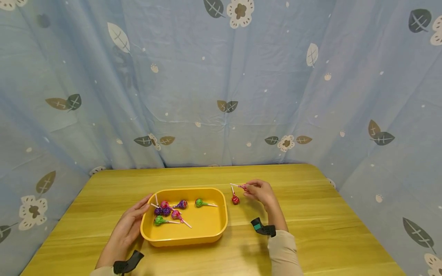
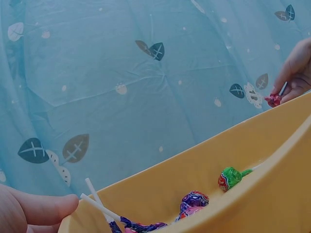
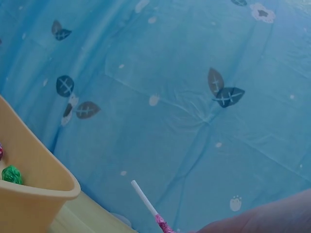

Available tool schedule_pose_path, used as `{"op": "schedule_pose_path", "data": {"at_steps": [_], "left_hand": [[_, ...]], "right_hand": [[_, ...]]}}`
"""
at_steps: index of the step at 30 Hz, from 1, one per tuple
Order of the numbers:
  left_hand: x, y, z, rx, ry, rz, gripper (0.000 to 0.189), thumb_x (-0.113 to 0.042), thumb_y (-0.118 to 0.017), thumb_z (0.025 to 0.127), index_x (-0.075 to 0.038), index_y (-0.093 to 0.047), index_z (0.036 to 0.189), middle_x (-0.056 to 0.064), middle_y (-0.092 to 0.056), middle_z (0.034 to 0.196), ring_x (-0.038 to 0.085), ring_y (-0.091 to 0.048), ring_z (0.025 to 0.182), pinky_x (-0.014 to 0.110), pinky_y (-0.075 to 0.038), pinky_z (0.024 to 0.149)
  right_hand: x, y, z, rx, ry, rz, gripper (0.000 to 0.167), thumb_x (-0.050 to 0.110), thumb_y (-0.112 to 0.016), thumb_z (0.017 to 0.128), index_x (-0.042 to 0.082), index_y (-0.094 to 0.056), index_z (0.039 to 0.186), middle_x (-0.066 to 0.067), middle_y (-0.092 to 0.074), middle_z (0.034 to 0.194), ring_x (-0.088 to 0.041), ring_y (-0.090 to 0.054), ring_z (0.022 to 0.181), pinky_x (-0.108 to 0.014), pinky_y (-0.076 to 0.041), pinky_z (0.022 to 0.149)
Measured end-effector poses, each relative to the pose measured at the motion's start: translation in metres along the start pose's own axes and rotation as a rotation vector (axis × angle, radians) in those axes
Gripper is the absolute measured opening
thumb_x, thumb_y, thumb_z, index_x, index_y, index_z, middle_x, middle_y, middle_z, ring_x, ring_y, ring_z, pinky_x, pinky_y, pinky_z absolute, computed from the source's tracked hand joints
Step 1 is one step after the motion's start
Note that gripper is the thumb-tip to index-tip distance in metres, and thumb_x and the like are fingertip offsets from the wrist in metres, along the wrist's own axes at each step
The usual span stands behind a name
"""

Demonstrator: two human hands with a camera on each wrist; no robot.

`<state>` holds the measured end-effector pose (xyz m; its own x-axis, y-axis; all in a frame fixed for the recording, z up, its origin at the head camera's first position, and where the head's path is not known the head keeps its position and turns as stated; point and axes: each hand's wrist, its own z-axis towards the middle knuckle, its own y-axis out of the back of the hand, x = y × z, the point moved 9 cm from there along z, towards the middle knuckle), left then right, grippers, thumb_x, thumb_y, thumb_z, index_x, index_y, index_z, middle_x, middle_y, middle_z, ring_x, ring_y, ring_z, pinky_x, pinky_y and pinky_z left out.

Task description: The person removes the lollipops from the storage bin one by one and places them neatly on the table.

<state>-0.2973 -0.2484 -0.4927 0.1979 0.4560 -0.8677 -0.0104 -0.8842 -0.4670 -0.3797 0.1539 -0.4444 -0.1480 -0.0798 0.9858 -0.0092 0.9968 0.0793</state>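
My right hand pinches a pink-wrapped lollipop between thumb and fingers, its white stick pointing left. In the right wrist view the same pink lollipop shows at the bottom edge, its head out of sight. Just below it in the head view, a red lollipop lies on the table. My left hand rests with extended fingers against the left side of a yellow tray. Inside are several lollipops: a green lollipop to the right, with purple, pink and another green one bunched at the left.
The wooden table carries the tray left of centre. A blue patterned curtain hangs behind the table and along both sides. Two lollipop sticks lean over the tray's left rim, close to the left thumb.
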Motion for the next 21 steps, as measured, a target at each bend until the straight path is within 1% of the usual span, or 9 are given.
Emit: {"op": "schedule_pose_path", "data": {"at_steps": [3, 5, 8, 9, 14, 16, 21], "left_hand": [[-0.001, 0.000, 0.000, -0.002, 0.001, 0.008, 0.029, -0.014, -0.048, 0.103, -0.033, -0.063, 0.116, -0.018, -0.055, 0.120, 0.000, -0.053, 0.114, 0.035, -0.029, 0.109], [0.000, 0.001, 0.000, -0.009, 0.005, 0.010, 0.028, -0.014, -0.049, 0.102, -0.033, -0.063, 0.118, -0.017, -0.054, 0.120, 0.000, -0.053, 0.113, 0.035, -0.029, 0.109], [0.000, 0.001, 0.000, -0.009, 0.010, 0.004, 0.028, -0.014, -0.049, 0.102, -0.033, -0.064, 0.116, -0.017, -0.055, 0.119, 0.000, -0.053, 0.113, 0.036, -0.029, 0.109], [0.000, 0.001, 0.000, -0.016, 0.010, -0.001, 0.027, -0.014, -0.050, 0.102, -0.033, -0.065, 0.113, -0.017, -0.056, 0.118, 0.001, -0.054, 0.112, 0.036, -0.030, 0.109], [-0.001, 0.001, -0.001, -0.002, 0.010, -0.014, 0.030, -0.012, -0.048, 0.103, -0.033, -0.065, 0.115, -0.018, -0.056, 0.116, 0.000, -0.055, 0.111, 0.036, -0.029, 0.109], [-0.001, 0.001, 0.000, -0.005, 0.009, -0.013, 0.030, -0.012, -0.048, 0.103, -0.034, -0.066, 0.114, -0.018, -0.056, 0.115, 0.001, -0.056, 0.110, 0.035, -0.030, 0.108], [-0.001, 0.000, 0.000, -0.030, 0.013, -0.020, 0.032, -0.010, -0.049, 0.102, -0.035, -0.070, 0.103, -0.019, -0.061, 0.112, 0.001, -0.057, 0.109, 0.034, -0.032, 0.107]], "right_hand": [[-0.003, 0.001, 0.001, -0.005, -0.015, 0.000, 0.023, 0.004, -0.061, 0.095, -0.009, -0.059, 0.114, -0.021, -0.064, 0.095, -0.023, -0.068, 0.076, -0.048, -0.051, 0.087], [-0.004, 0.001, 0.002, -0.001, -0.013, -0.005, 0.023, 0.005, -0.060, 0.095, -0.010, -0.059, 0.113, -0.021, -0.065, 0.094, -0.024, -0.068, 0.076, -0.049, -0.051, 0.087], [-0.006, 0.001, 0.003, 0.002, -0.010, -0.005, 0.022, 0.005, -0.060, 0.095, -0.010, -0.058, 0.111, -0.020, -0.065, 0.092, -0.025, -0.069, 0.074, -0.050, -0.052, 0.085], [-0.006, 0.001, 0.003, 0.003, -0.007, -0.007, 0.021, 0.005, -0.059, 0.095, -0.010, -0.058, 0.111, -0.020, -0.065, 0.092, -0.025, -0.069, 0.074, -0.050, -0.052, 0.085], [-0.009, 0.001, 0.004, 0.000, -0.012, -0.007, 0.021, 0.006, -0.059, 0.096, -0.011, -0.058, 0.109, -0.020, -0.065, 0.090, -0.029, -0.070, 0.075, -0.050, -0.053, 0.083], [-0.011, 0.001, 0.005, 0.000, -0.018, -0.011, 0.022, 0.007, -0.059, 0.096, -0.012, -0.058, 0.108, -0.021, -0.065, 0.089, -0.031, -0.070, 0.077, -0.048, -0.054, 0.081], [-0.016, 0.003, 0.005, -0.010, -0.039, -0.030, 0.025, 0.010, -0.059, 0.097, -0.013, -0.058, 0.105, -0.022, -0.064, 0.087, -0.034, -0.070, 0.080, -0.045, -0.055, 0.078]]}}
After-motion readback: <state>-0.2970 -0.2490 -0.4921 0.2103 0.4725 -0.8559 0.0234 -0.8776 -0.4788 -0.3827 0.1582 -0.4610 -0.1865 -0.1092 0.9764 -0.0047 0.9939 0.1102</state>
